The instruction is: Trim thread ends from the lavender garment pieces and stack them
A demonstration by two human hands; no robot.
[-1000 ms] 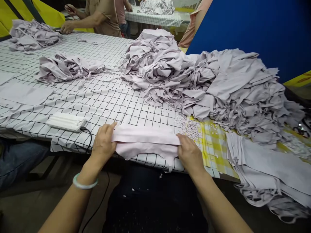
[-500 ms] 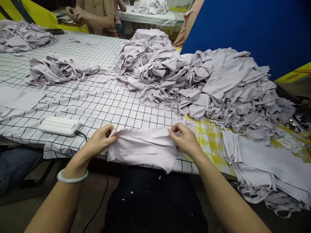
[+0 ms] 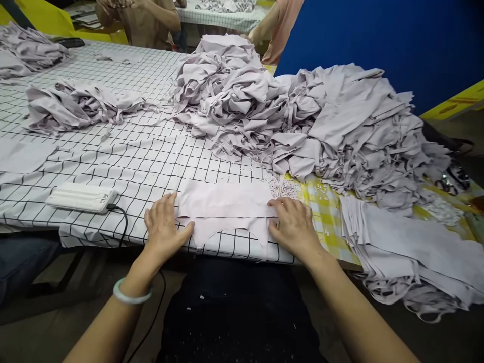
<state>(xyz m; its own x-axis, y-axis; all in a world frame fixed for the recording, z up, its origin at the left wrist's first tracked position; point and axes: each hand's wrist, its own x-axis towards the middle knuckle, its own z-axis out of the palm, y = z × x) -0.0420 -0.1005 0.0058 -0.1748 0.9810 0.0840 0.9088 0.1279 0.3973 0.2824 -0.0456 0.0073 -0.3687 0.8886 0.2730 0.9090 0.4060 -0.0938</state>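
A pale pinkish-lilac cloth piece (image 3: 227, 199) lies flat at the table's front edge, with a seam across it and a curved cutout at its lower side. My left hand (image 3: 165, 224) rests at its left end, fingers spread and thumb on the cloth. At the right end, my right hand (image 3: 293, 224) has its thumb and fingers apart, with fingertips touching the cloth's edge. A pale green bangle (image 3: 132, 293) circles my left wrist.
Heaped lilac garments (image 3: 242, 96) fill the table's middle and right. Stacked pieces (image 3: 412, 247) hang over the right edge. A white power bank (image 3: 82, 196) with a cable sits left; a smaller cloth pile (image 3: 79, 106) lies behind. People stand across the table.
The cloth, held up and bunched before, now lies flat on the table. Both hands have loosened from its upper corners, and the left fingers have spread. The view has shifted slightly.
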